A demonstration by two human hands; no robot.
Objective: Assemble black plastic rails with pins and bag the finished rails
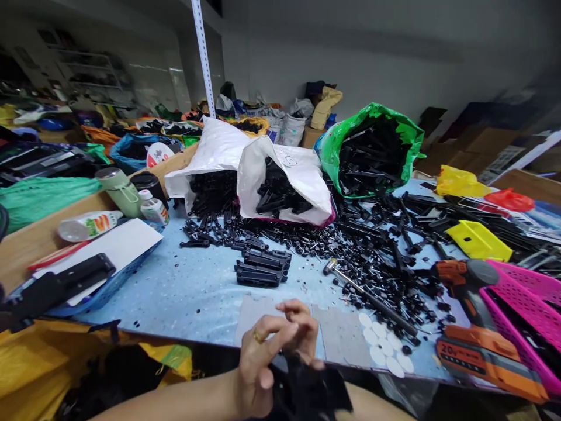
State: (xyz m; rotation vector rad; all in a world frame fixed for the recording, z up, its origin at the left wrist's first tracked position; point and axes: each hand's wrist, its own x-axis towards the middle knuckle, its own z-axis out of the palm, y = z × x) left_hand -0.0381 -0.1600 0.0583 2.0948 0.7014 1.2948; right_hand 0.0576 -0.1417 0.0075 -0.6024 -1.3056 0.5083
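Observation:
My left hand (259,359), with a ring on one finger, is at the table's near edge, its fingers bent and its thumb against a black plastic part (313,386). My right hand (307,327) meets it from the other side, fingers curled around the part's upper end. The part is blurred and its lower end runs out of view, so its exact kind cannot be made out. Just beyond my hands several long black plastic assemblies (263,268) lie side by side. A hammer (370,297) lies to the right among loose screws and small black pieces (350,257).
An orange cordless drill (477,345) and a pink basket (521,327) stand at the right edge. White sacks (302,175) and a green bag (326,146) spill black parts at the back. White discs (385,345) lie near the front edge. Bottles (153,207) stand left.

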